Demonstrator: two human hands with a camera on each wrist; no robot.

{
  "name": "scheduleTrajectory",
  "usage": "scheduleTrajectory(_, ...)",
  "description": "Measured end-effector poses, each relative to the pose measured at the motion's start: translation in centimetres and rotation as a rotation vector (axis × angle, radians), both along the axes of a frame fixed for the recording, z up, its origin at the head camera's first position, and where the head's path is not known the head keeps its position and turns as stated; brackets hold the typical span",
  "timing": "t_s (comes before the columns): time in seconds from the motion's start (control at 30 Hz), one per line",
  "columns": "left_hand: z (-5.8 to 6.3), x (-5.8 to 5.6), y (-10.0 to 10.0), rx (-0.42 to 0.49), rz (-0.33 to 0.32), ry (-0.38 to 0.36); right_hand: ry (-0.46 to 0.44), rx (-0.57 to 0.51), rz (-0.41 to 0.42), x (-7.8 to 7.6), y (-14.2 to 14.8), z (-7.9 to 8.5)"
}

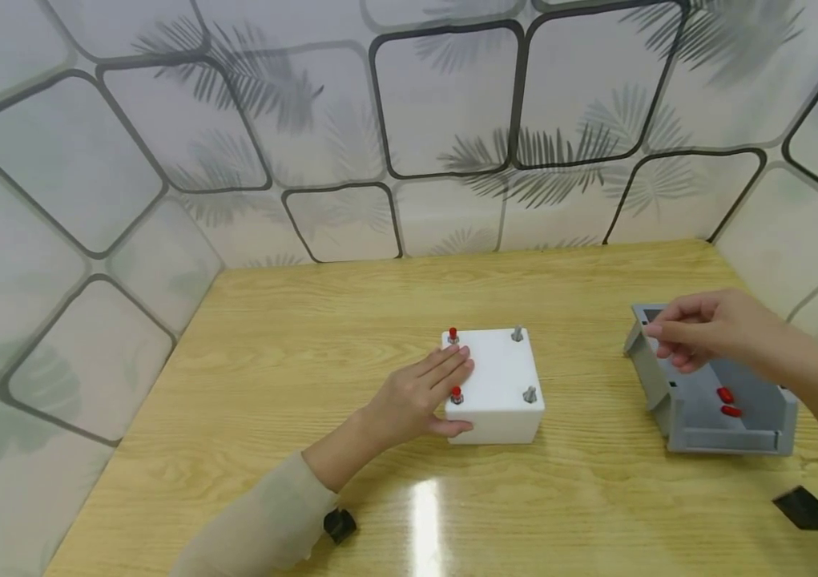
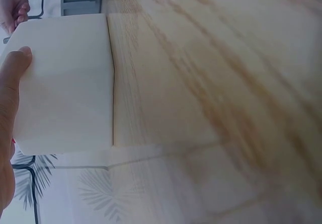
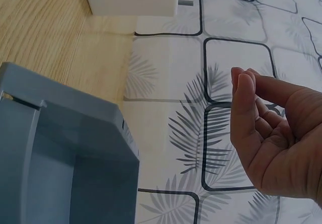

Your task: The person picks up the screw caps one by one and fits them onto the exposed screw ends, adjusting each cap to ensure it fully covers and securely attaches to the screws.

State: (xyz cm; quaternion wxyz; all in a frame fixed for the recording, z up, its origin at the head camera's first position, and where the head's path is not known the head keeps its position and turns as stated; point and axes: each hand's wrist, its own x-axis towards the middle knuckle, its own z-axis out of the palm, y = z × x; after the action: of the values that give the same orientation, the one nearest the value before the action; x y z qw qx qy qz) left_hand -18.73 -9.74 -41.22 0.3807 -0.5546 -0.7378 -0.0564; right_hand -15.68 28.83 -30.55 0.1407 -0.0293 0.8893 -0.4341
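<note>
A white box (image 1: 501, 365) stands on the table, with threaded metal posts at its top corners. Small red caps cover the two left posts, the far cap (image 1: 453, 332) and the near cap (image 1: 457, 394); the right posts are bare metal. My left hand (image 1: 416, 393) lies with straight fingers across the box's top, its thumb (image 2: 17, 63) against the front side. Over the left side of a grey bin (image 1: 729, 439) hovers my right hand (image 1: 704, 328), thumb and forefinger tips together; I cannot tell whether something small is between them. Two red caps (image 1: 728, 402) lie inside the bin.
Patterned cloth (image 1: 452, 104) with dark outlines and leaf prints rises behind and beside the wooden table (image 1: 293, 361). Bare tabletop lies between the box and the bin. Each wrist wears a dark device, the left one (image 1: 340, 525) close over the tabletop.
</note>
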Motion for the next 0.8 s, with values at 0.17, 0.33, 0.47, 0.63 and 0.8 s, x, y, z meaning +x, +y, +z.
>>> scheduleTrajectory(0.17,-0.1,0.0,0.1,0.002,-0.002,0.005,-0.017,0.061,-0.017,0.2,0.7,0.1)
scheduleTrajectory(0.33,-0.2,0.1,0.2,0.001,0.001,-0.001,-0.037,0.147,-0.026,0.0,1.5,0.0)
scheduleTrajectory(0.47,-0.2,0.1,0.3,-0.005,0.005,-0.007,-0.047,0.198,-0.025,-0.2,2.0,0.0)
scheduleTrajectory(0.63,-0.1,0.1,0.3,-0.009,0.006,-0.014,-0.069,0.225,-0.029,-0.2,2.5,0.0)
scheduleTrajectory(0.8,0.0,0.1,0.3,-0.011,0.005,-0.016,-0.077,0.276,-0.024,-0.3,3.0,-0.5)
